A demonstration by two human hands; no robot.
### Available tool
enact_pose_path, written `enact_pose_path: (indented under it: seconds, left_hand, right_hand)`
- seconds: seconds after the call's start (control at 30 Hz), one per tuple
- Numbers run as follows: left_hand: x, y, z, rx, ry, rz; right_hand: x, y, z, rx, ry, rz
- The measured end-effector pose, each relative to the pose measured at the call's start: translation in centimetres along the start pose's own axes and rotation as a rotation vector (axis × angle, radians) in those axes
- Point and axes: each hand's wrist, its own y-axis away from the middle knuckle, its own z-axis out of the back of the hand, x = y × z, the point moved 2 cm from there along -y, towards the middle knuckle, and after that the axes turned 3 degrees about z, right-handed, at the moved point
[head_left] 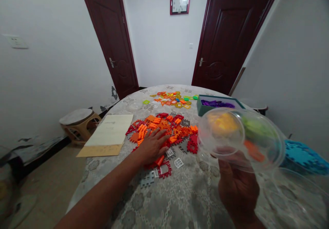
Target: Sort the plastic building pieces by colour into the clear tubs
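Note:
My left hand [153, 145] lies palm down with its fingers spread on a heap of orange and red plastic building pieces [180, 132]. Grey and dark red toothed plates mix into this heap, and small white window-shaped pieces lie at its near side. My right hand [238, 184] grips a clear round plastic bowl [227, 146] from below, lifted and tilted above the table's right side. Yellow, green and orange colours show through the bowl; I cannot tell whether those pieces are inside or behind it. The bowl partly hides my right fingers.
A green box [203, 109] of purple pieces stands at the back right. A blue toothed heap [305, 155] lies far right, near another clear plastic rim. More colourful pieces [169, 99] are farther back. Paper over a brown envelope [102, 150] lies left, by a stool [77, 116].

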Motion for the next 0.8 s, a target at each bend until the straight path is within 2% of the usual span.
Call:
enact_pose_path:
  seconds: [0.13,0.23,0.4,0.53,0.6,0.73,0.8]
  left_hand:
    - [0.6,1.8,-0.4,-0.067,0.041,0.054]
    - [0.7,1.7,-0.7,-0.150,0.063,0.119]
    - [0.7,-1.1,-1.1,-0.084,0.024,0.159]
    - [0.7,-4.2,-1.0,-0.059,-0.010,0.250]
    - [0.6,-5.0,-0.9,-0.053,-0.023,0.282]
    - [0.5,-4.0,-1.3,-0.089,-0.028,0.247]
    - [0.8,-2.8,-1.6,-0.149,0.055,0.192]
  right_hand:
    - [0.4,0.0,0.0,-0.009,-0.008,-0.006]
    - [0.4,0.0,-0.2,-0.017,-0.012,0.007]
    - [-0.1,0.3,-0.6,0.004,-0.064,0.008]
    - [-0.5,0.7,-1.2,0.046,-0.127,0.006]
    - [-0.6,0.8,-1.6,0.086,-0.127,0.001]
    - [-0.1,0.7,-2.1,0.150,-0.132,0.045]
    - [0.4,0.4,-2.2,0.173,-0.125,0.083]
